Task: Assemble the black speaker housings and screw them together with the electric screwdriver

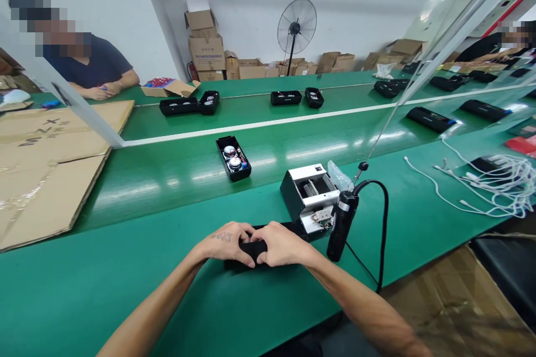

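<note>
Both hands grip a black speaker housing [254, 249] low over the green bench, side by side with thumbs nearly touching at its near face. My left hand [228, 242] closes around its left part, with the fingertips out of sight behind it. On the right part, my right hand [278, 244] is bent over the top, thumb in front. Much of the housing is covered by the hands. Just beyond the right hand stands a silver and black screw feeder [312, 192]. A black electric screwdriver [342, 228] hangs upright to its right on a cord.
An open speaker box [233, 159] with two round drivers lies on the green conveyor [176, 178] ahead. More black housings [286, 97] sit farther along. White cables [498, 184] are heaped at right, flattened cardboard [50, 178] at left. A person [92, 64] sits opposite; another works far right.
</note>
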`<state>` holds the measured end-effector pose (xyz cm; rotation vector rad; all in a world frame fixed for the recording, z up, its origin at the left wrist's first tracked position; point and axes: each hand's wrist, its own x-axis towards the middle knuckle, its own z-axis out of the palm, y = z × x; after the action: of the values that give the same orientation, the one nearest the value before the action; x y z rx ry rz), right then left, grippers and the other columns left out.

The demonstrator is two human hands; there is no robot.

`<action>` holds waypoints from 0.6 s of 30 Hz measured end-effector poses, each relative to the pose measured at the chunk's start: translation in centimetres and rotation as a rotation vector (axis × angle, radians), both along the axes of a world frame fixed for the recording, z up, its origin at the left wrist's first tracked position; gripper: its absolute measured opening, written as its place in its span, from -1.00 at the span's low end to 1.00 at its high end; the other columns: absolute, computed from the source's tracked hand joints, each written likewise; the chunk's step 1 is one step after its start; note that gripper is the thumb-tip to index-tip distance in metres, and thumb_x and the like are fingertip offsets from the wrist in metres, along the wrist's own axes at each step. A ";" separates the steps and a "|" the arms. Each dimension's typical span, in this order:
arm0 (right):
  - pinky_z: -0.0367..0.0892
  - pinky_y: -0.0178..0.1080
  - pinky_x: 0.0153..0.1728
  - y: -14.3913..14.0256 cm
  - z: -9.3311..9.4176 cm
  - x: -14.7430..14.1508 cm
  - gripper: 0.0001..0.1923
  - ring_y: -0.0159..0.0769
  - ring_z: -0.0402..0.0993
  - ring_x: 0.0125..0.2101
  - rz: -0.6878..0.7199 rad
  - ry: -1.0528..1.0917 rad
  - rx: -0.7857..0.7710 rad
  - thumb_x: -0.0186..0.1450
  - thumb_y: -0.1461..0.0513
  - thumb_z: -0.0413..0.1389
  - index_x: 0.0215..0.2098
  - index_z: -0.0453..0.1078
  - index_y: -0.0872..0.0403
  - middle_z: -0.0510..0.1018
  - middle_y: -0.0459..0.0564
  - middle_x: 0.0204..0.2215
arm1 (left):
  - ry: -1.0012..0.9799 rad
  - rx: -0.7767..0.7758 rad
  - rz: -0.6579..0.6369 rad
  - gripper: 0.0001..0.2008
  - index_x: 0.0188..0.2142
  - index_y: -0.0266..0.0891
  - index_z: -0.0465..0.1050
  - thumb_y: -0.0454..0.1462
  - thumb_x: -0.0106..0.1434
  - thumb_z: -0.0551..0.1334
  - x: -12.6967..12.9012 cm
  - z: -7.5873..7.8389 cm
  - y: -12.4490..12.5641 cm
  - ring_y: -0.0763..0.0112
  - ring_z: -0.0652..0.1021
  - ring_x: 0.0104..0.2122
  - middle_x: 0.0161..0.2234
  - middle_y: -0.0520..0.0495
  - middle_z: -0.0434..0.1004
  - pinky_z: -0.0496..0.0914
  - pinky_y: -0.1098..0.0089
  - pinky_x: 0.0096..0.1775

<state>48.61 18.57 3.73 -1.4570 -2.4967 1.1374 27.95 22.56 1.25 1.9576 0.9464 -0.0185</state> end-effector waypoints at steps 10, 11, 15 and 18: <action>0.30 -0.23 -0.26 0.5 -0.4 -0.3 -0.56 0.03 0.65 -0.10 0.025 -0.039 0.006 0.11 0.14 0.41 -0.02 0.64 -0.01 0.75 0.02 -0.19 | -0.031 -0.019 0.028 -0.55 -0.65 -0.20 0.30 -0.10 -0.13 0.55 0.0 0.0 -0.3 0.13 0.57 -0.01 0.01 0.07 0.67 0.35 0.32 -0.06; 0.30 -0.22 -0.26 0.4 -0.5 -0.3 -0.53 0.07 0.65 -0.09 0.020 -0.049 0.013 0.10 0.11 0.41 -0.01 0.63 -0.01 0.75 0.04 -0.18 | -0.034 -0.019 0.026 -0.55 -0.65 -0.21 0.30 -0.10 -0.13 0.56 0.0 0.0 -0.3 0.13 0.57 -0.01 0.00 0.07 0.67 0.35 0.32 -0.06; 0.34 -0.17 -0.21 -0.3 -0.4 -0.6 -0.47 0.10 0.66 -0.11 -0.003 -0.073 0.048 0.12 0.10 0.38 0.06 0.60 -0.01 0.75 0.08 -0.19 | -0.054 -0.021 0.010 -0.56 -0.68 -0.21 0.32 -0.11 -0.12 0.56 0.0 0.0 -0.2 0.17 0.58 -0.02 -0.07 0.08 0.68 0.36 0.36 -0.10; 0.36 -0.14 -0.14 -0.8 -0.6 -0.9 -0.51 0.09 0.66 -0.11 -0.014 -0.074 0.076 0.16 0.16 0.33 0.07 0.61 -0.01 0.75 0.10 -0.19 | -0.071 -0.008 0.004 -0.58 -0.68 -0.22 0.35 -0.13 -0.09 0.57 0.0 0.0 -0.3 0.26 0.60 -0.10 -0.05 0.10 0.67 0.37 0.38 -0.14</action>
<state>47.75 17.73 3.10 -1.5209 -2.5429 0.9931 27.94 22.25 1.26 1.9365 0.9022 0.0493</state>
